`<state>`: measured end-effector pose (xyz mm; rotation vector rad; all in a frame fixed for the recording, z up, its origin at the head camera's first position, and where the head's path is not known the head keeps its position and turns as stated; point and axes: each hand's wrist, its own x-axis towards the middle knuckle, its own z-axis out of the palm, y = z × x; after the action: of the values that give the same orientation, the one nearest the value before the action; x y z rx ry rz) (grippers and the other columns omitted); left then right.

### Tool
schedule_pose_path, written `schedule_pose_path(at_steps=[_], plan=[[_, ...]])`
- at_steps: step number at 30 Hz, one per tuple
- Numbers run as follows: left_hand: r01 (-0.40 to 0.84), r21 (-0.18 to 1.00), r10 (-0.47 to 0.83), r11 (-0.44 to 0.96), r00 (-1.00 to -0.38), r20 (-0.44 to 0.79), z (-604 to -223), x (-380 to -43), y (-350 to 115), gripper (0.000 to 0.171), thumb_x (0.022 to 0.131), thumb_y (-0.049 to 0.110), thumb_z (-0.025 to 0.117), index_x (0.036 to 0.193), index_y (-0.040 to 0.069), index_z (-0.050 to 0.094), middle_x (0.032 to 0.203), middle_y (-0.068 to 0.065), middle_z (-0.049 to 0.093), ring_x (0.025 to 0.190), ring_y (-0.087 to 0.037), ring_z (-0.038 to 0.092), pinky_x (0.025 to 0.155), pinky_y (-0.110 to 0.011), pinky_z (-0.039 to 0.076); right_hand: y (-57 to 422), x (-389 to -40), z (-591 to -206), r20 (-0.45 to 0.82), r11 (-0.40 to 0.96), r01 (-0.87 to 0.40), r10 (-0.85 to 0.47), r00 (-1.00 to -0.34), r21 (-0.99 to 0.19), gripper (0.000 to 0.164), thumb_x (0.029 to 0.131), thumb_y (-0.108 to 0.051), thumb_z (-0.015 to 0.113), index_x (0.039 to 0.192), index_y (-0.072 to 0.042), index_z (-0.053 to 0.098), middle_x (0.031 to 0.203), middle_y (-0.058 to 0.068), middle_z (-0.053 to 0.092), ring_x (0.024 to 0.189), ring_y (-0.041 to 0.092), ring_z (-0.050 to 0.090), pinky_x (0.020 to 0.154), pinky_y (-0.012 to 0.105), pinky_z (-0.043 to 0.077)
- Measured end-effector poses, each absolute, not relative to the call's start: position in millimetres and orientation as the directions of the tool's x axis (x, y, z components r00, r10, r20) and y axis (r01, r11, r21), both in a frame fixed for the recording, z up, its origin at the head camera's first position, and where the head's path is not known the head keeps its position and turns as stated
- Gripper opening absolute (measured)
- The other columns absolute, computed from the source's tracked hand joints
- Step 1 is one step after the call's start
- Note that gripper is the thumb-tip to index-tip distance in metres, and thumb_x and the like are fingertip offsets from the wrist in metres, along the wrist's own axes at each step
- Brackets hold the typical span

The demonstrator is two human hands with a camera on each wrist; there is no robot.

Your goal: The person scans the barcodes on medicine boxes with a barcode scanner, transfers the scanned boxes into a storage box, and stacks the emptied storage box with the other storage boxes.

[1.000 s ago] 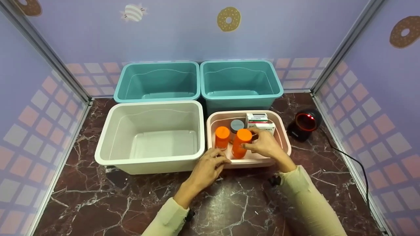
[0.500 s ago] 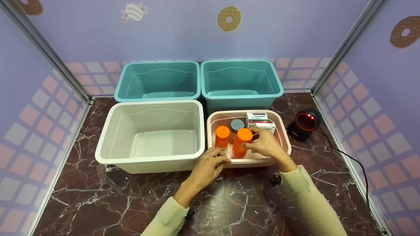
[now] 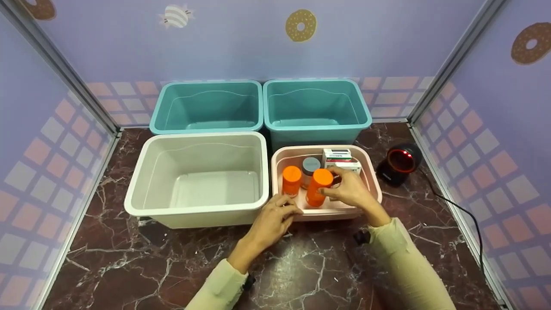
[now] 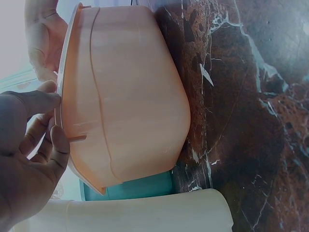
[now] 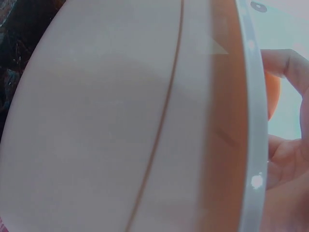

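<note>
In the head view my right hand pinches an orange-capped orange bottle between thumb and fingers, inside a pale pink bin. The bottle leans slightly, its cap to the right. My left hand grips the bin's rim at the front left corner; its curled fingers show against that rim in the left wrist view. Beside the held bottle stand a second orange bottle and a grey-lidded jar. White boxes fill the back right. The bin wall mostly hides the held bottle in the right wrist view.
A large cream bin stands left of the pink one. Behind are two teal bins, left and right. A black scanner with red lights sits at right, its cable running down the marbled tabletop.
The held orange bottle has shifted slightly to the right with my right hand. My left hand stays on the pink bin's rim.
</note>
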<state>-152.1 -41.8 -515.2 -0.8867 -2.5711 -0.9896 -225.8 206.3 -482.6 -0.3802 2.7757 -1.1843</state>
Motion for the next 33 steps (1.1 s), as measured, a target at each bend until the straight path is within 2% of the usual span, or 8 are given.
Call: schedule_pose_path(at_steps=[6, 12, 20, 28, 33], plan=[[0.621, 0.528, 0.446, 0.579, -0.784, 0.433, -515, -152, -41, 0.014, 0.086, 0.008, 0.074, 0.096, 0.017, 0.078, 0.104, 0.001, 0.07, 0.109, -0.019, 0.061, 0.099, -0.034, 0.05, 207, -225, -482, 0.045, 0.707, -0.234, -0.275, -0.96, -0.667, 0.056, 0.076, -0.028, 0.082, 0.124, -0.004, 0.066, 0.109, 0.014, 0.073, 0.076, 0.021, 0.072, 0.074, 0.032, 0.056], [0.619, 0.529, 0.449, 0.58, -0.785, 0.427, -515, -151, -41, 0.015, 0.086, 0.008, 0.074, 0.097, 0.017, 0.078, 0.106, 0.0, 0.07, 0.109, -0.019, 0.06, 0.099, -0.034, 0.051, 208, -225, -482, 0.032, 0.701, -0.222, -0.274, -0.961, -0.678, 0.056, 0.076, -0.028, 0.083, 0.124, -0.004, 0.065, 0.109, 0.014, 0.073, 0.074, 0.019, 0.072, 0.068, 0.029, 0.057], [0.622, 0.526, 0.45, 0.58, -0.783, 0.43, -516, -152, -42, 0.016, 0.086, 0.007, 0.073, 0.097, 0.018, 0.078, 0.105, 0.001, 0.069, 0.113, -0.02, 0.06, 0.104, -0.034, 0.049, 211, -226, -481, 0.027, 0.708, -0.209, -0.259, -0.965, -0.674, 0.057, 0.076, -0.029, 0.082, 0.124, -0.004, 0.065, 0.106, 0.013, 0.073, 0.087, 0.027, 0.071, 0.069, 0.028, 0.057], [0.63, 0.513, 0.451, 0.583, -0.776, 0.44, -516, -151, -42, 0.016, 0.087, 0.007, 0.072, 0.098, 0.017, 0.078, 0.107, 0.001, 0.069, 0.115, -0.021, 0.061, 0.105, -0.034, 0.049, 218, -224, -477, 0.056, 0.689, -0.211, -0.24, -0.969, -0.694, 0.057, 0.076, -0.026, 0.083, 0.124, -0.001, 0.066, 0.106, 0.015, 0.073, 0.093, 0.033, 0.069, 0.083, 0.042, 0.056], [0.638, 0.505, 0.451, 0.581, -0.769, 0.452, -516, -151, -42, 0.016, 0.086, 0.006, 0.073, 0.097, 0.017, 0.078, 0.11, 0.0, 0.069, 0.115, -0.022, 0.061, 0.104, -0.034, 0.049, 224, -223, -475, 0.059, 0.674, -0.195, -0.22, -0.974, -0.713, 0.054, 0.076, -0.025, 0.083, 0.122, -0.002, 0.066, 0.106, 0.015, 0.072, 0.094, 0.035, 0.07, 0.084, 0.042, 0.057]])
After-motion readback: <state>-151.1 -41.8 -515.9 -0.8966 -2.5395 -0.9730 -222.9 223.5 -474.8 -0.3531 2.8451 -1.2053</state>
